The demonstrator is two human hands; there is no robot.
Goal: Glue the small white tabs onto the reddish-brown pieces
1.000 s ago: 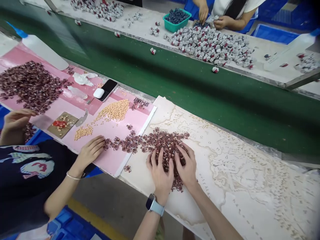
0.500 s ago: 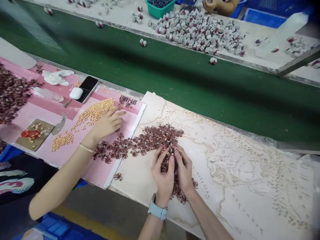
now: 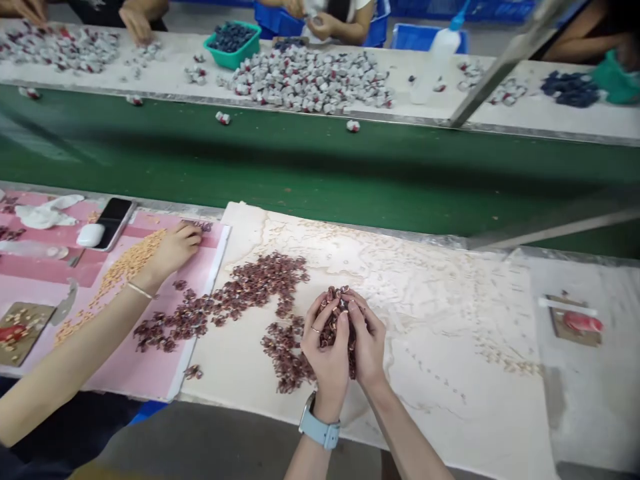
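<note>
green belt point(image 3: 300, 175) runs past the far edge of our tabletop point(image 3: 590, 407), which carries a pale map-printed sheet point(image 3: 450, 413). toward the sheet's front edge, we cup our left hand point(image 3: 325, 343) and right hand point(image 3: 369, 340) around a clump of small brown pieces point(image 3: 336, 313), fingers curled and clamped on it from both sides. more brown pieces point(image 3: 250, 283) spread from just left of our hands across the sheet's left edge onto a pink mat point(image 3: 125, 360), where a co-worker's hand point(image 3: 175, 250) reaches near the mat's far right corner, beside yellow bits point(image 3: 131, 259).
</note>
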